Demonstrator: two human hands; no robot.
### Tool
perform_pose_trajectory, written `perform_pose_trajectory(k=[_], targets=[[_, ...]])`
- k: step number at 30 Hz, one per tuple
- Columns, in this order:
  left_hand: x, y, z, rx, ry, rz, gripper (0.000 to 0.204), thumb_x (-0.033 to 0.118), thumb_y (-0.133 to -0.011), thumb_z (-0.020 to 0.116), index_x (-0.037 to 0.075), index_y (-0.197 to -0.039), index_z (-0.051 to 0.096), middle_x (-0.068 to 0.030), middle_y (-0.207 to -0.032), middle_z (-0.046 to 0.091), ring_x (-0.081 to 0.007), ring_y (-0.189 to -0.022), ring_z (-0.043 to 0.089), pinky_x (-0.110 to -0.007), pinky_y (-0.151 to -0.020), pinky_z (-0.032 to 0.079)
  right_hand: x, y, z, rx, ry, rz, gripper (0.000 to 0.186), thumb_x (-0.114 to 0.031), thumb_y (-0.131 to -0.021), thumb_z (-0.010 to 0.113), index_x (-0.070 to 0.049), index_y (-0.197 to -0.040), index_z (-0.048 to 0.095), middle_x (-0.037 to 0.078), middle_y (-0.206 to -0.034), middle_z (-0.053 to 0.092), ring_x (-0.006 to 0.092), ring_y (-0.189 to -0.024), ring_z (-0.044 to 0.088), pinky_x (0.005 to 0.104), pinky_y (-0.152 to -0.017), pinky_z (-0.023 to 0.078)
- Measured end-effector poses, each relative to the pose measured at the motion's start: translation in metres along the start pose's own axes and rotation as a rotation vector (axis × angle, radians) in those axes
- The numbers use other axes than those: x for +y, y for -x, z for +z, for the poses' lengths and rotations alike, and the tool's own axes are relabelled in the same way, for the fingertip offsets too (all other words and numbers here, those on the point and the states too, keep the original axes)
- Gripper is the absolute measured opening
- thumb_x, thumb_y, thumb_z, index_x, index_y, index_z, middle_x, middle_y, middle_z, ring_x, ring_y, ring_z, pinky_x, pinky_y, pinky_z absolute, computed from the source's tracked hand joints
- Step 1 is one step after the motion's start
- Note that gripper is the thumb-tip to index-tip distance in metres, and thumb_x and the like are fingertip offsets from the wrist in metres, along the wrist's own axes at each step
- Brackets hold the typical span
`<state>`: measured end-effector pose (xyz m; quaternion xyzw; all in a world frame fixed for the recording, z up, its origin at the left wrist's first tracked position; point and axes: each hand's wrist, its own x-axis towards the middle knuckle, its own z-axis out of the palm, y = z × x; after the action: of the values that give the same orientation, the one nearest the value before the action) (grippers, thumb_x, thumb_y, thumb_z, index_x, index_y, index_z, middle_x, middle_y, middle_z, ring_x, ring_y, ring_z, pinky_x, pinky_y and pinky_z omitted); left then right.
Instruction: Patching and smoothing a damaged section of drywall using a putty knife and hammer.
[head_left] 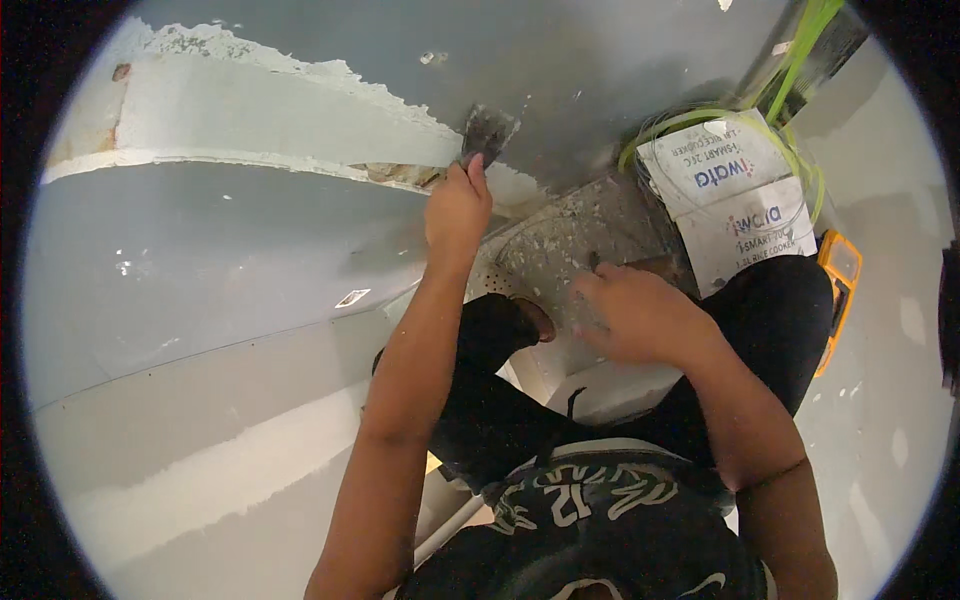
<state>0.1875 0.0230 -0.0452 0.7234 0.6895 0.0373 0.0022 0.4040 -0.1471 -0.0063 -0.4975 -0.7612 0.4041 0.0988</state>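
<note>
My left hand (458, 212) is closed round the handle of a putty knife (490, 132). Its dark, smeared blade lies against or just in front of the grey wall, beside the ragged end of a pale filled strip (270, 105). My right hand (640, 312) is over my lap with its fingers curled, slightly blurred. A small dark piece shows at its fingertips; I cannot make out what it holds. Beyond that hand lies a flat grey board (590, 225), spattered with pale specks, with a brown-edged part close to my knuckles.
White printed cardboard (735, 190) stands at the right, with green cable (795, 75) looped over it. An orange-yellow case or tool (838, 290) is beside my right knee. A narrow broken gap (400, 174) shows under the filled strip. Walls enclose both sides.
</note>
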Motion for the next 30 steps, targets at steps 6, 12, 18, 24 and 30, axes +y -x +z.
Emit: perform_pose_trajectory(k=[6,12,18,24,30], targets=[[-0.100,0.047,0.034,-0.001,0.037,-0.034,0.049,0.042,-0.099,0.038,0.001,-0.099,0.063,-0.0259,-0.087,0.067,-0.0453,-0.084,0.064,-0.053,-0.072,0.050,0.012,0.001,0.005,0.104,0.035,0.015,0.043,-0.032,-0.085,0.065,-0.005,-0.117,0.054,0.022,-0.107,0.059,0.0409,-0.100,0.059,0.0485,-0.087,0.048],[-0.067,0.021,0.030,-0.023,0.019,-0.092,0.054,0.047,-0.099,0.034,0.001,-0.103,0.061,-0.0262,-0.084,0.066,-0.0462,-0.082,0.063,-0.055,-0.072,0.049,0.000,-0.001,0.004,-0.042,-0.006,0.024,0.041,-0.030,-0.085,0.065,-0.005,-0.115,0.055,0.022,-0.107,0.059,0.0407,-0.100,0.059,0.0482,-0.087,0.048],[-0.045,0.009,0.046,0.039,0.134,-0.008,0.054,0.046,-0.099,0.035,-0.001,-0.102,0.061,-0.0273,-0.084,0.066,-0.0454,-0.081,0.064,-0.054,-0.072,0.049,-0.001,0.001,-0.006,0.043,0.015,0.059,0.040,-0.030,-0.084,0.065,-0.005,-0.114,0.056,0.023,-0.106,0.060,0.0413,-0.099,0.060,0.0489,-0.087,0.048],[-0.088,0.056,0.049,0.136,0.233,-0.050,0.048,0.042,-0.099,0.040,-0.001,-0.100,0.063,-0.0266,-0.085,0.066,-0.0451,-0.082,0.063,-0.052,-0.072,0.049,0.004,-0.001,0.002,0.028,-0.001,0.010,0.045,-0.030,-0.084,0.065,-0.004,-0.119,0.054,0.023,-0.106,0.060,0.0414,-0.100,0.060,0.0486,-0.085,0.049],[0.011,-0.013,0.002,0.204,0.281,0.033,0.046,0.041,-0.098,0.043,0.001,-0.100,0.064,-0.0256,-0.083,0.066,-0.0463,-0.080,0.062,-0.052,-0.071,0.049,0.002,0.004,-0.003,-0.004,0.014,-0.032,0.045,-0.030,-0.085,0.064,-0.005,-0.120,0.053,0.023,-0.105,0.060,0.0411,-0.098,0.060,0.0480,-0.086,0.048]])
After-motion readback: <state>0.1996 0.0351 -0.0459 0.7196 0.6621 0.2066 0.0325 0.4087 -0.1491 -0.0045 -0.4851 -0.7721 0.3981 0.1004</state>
